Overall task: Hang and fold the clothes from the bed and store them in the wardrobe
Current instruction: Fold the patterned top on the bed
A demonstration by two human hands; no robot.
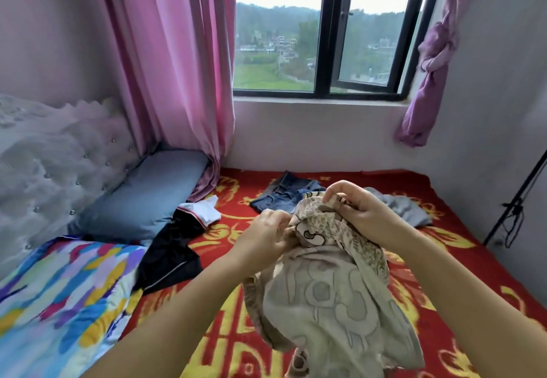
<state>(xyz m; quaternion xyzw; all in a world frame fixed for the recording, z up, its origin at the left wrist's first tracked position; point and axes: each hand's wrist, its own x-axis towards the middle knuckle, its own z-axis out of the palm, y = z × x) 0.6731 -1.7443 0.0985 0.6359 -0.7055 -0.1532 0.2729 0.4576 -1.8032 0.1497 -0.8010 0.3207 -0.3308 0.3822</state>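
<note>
Above the red and yellow bed point(461, 247), both hands hold up a beige patterned garment point(331, 288): the left hand point(268, 235) pinches its bunched top edge, the right hand point(359, 214) curls round the fabric beside it, and the rest hangs crumpled below. The cloth looks inside out and twisted, so a loose pinch could let it slump back, and folding it now would trap creases. Denim shorts point(282, 194), a grey garment point(405, 206) and a black one point(171, 253) lie unsorted beyond.
</note>
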